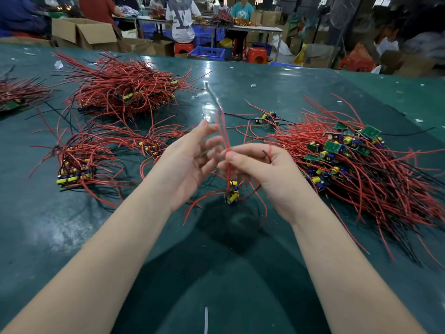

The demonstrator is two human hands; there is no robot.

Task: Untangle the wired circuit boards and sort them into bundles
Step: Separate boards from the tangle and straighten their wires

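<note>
head view: one board hangs by its wires between the hands

head camera looks down on a green bench (289, 92). biggest is the loose tangle (361, 165) along the right edge, red and black wires with green boards on top. next, a sorted pile (125, 90) toward the far left, then two smaller bundles (77, 165) nearer the left edge, and a few stray boards (267, 116) at mid-bench.

right hand (262, 169) pinches red wires (222, 133) between thumb and forefinger; other fingers curl below. the wires run nearly upright, tips pointing away, and a small board (232, 194) dangles just under the hand, near the bench surface. left hand (190, 160) is beside the wires, fingers spread and blurred, holding nothing that i can see.

the wires' long axis lies just right of the left fingertips, so the left hand is nearer the free ends and looks best placed to stroke them straight.
</note>
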